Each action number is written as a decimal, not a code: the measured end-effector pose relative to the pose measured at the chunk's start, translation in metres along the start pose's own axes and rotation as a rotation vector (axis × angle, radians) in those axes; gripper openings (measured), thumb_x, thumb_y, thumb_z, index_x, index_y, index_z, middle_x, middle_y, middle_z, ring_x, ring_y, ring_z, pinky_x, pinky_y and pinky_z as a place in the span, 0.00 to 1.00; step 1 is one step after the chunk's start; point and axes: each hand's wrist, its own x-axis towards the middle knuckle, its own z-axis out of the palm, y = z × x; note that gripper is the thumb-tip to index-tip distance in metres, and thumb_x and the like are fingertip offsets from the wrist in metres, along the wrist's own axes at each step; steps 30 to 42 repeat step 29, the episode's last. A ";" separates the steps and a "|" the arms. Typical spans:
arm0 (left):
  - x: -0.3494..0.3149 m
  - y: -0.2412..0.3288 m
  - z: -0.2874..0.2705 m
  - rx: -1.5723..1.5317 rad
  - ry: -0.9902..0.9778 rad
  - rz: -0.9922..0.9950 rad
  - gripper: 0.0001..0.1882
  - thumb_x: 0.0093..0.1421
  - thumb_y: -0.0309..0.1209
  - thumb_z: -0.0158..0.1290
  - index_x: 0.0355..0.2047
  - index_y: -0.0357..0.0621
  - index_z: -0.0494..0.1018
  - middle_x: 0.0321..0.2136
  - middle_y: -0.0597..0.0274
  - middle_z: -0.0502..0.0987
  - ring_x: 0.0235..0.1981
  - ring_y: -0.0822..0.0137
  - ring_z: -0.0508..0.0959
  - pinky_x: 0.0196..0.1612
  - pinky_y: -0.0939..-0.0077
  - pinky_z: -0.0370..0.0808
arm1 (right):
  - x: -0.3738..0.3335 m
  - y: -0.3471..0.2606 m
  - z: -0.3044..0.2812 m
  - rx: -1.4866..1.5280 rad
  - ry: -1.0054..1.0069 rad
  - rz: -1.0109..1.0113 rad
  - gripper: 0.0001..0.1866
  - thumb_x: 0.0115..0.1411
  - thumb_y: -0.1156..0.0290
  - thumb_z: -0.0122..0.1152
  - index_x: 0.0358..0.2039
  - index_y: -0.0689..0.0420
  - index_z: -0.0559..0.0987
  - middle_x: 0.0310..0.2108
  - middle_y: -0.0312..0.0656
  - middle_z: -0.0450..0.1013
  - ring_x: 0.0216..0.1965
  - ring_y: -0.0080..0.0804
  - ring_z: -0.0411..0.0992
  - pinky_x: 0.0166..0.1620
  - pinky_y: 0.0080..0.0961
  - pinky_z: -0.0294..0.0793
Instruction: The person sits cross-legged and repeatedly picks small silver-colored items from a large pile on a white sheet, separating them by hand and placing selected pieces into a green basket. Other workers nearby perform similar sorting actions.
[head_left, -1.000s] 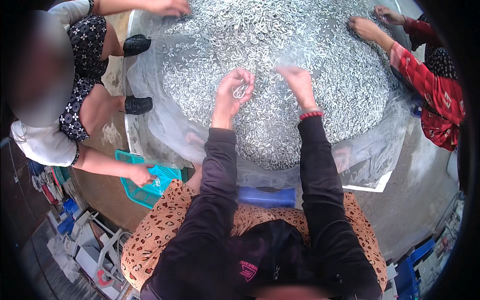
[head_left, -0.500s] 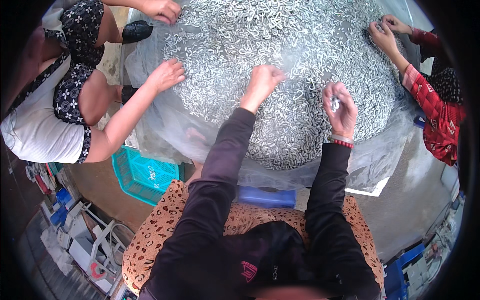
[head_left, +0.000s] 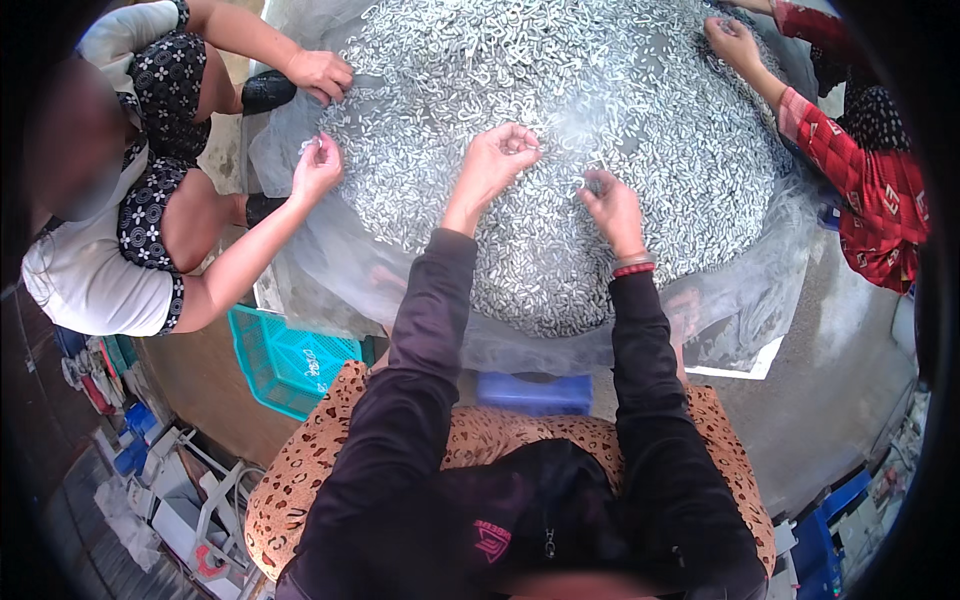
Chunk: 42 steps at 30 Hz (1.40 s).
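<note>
A wide heap of small silvery pieces, some of them bent like hooks, lies spread in front of me. Just over its middle is my left hand, thumb and fingertips brought together in a pinch; whatever is between them is too small to make out. To its right, my right hand, with a red bracelet at the wrist, is curled low over the heap. Greyish bits show at its fingertips, while its palm is turned from view.
Translucent sheeting lies under the heap. A co-worker's hands work at the left rim, another's hand at the far right. Below stand a teal basket and a blue plastic object. A leopard-print cushion is around me.
My left hand has shifted left. My right hand, which showed silvery pieces in its palm, has moved left and turned over. The left co-worker's nearer hand has lifted away from the heap.
</note>
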 end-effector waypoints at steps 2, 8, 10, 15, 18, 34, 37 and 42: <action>-0.005 0.004 0.003 -0.163 -0.020 -0.073 0.07 0.53 0.30 0.58 0.31 0.45 0.73 0.20 0.74 0.69 0.17 0.84 0.63 0.17 0.90 0.56 | -0.002 0.003 0.011 -0.104 0.072 -0.009 0.13 0.51 0.66 0.63 0.38 0.54 0.79 0.19 0.37 0.72 0.21 0.23 0.69 0.29 0.22 0.69; -0.008 0.002 0.003 -0.423 -0.080 -0.180 0.06 0.55 0.27 0.56 0.33 0.41 0.71 0.19 0.73 0.68 0.14 0.84 0.61 0.14 0.90 0.53 | -0.003 -0.007 -0.021 1.141 -0.250 0.245 0.05 0.52 0.73 0.59 0.30 0.56 0.74 0.15 0.31 0.66 0.15 0.22 0.62 0.19 0.16 0.63; -0.009 0.002 -0.004 -0.599 -0.118 -0.190 0.06 0.55 0.25 0.56 0.33 0.40 0.71 0.22 0.69 0.68 0.14 0.84 0.60 0.13 0.91 0.53 | -0.006 -0.012 -0.037 1.534 -0.294 0.155 0.06 0.51 0.76 0.53 0.30 0.56 0.68 0.23 0.37 0.65 0.20 0.24 0.61 0.15 0.12 0.56; -0.008 0.004 -0.015 -0.887 -0.272 -0.076 0.09 0.56 0.28 0.47 0.35 0.37 0.70 0.29 0.58 0.70 0.19 0.77 0.65 0.11 0.90 0.55 | -0.005 -0.012 -0.066 1.696 -0.322 -0.013 0.14 0.44 0.79 0.45 0.35 0.60 0.67 0.35 0.46 0.65 0.28 0.31 0.65 0.17 0.11 0.59; -0.003 0.006 -0.013 -0.827 -0.304 -0.038 0.15 0.50 0.29 0.41 0.36 0.35 0.70 0.33 0.52 0.71 0.22 0.71 0.69 0.13 0.87 0.60 | 0.005 0.001 -0.070 1.414 -0.191 0.112 0.12 0.50 0.75 0.50 0.37 0.62 0.73 0.24 0.39 0.66 0.22 0.26 0.64 0.16 0.12 0.57; 0.073 -0.043 0.031 0.850 0.104 0.208 0.14 0.52 0.39 0.62 0.34 0.43 0.79 0.32 0.56 0.81 0.31 0.53 0.80 0.34 0.62 0.76 | 0.031 0.001 -0.006 0.211 -0.084 0.121 0.13 0.48 0.63 0.67 0.30 0.58 0.81 0.27 0.48 0.78 0.34 0.37 0.78 0.37 0.35 0.74; 0.073 -0.043 0.031 0.850 0.104 0.208 0.14 0.52 0.39 0.62 0.34 0.43 0.79 0.32 0.56 0.81 0.31 0.53 0.80 0.34 0.62 0.76 | 0.031 0.001 -0.006 0.211 -0.084 0.121 0.13 0.48 0.63 0.67 0.30 0.58 0.81 0.27 0.48 0.78 0.34 0.37 0.78 0.37 0.35 0.74; 0.073 -0.043 0.031 0.850 0.104 0.208 0.14 0.52 0.39 0.62 0.34 0.43 0.79 0.32 0.56 0.81 0.31 0.53 0.80 0.34 0.62 0.76 | 0.031 0.001 -0.006 0.211 -0.084 0.121 0.13 0.48 0.63 0.67 0.30 0.58 0.81 0.27 0.48 0.78 0.34 0.37 0.78 0.37 0.35 0.74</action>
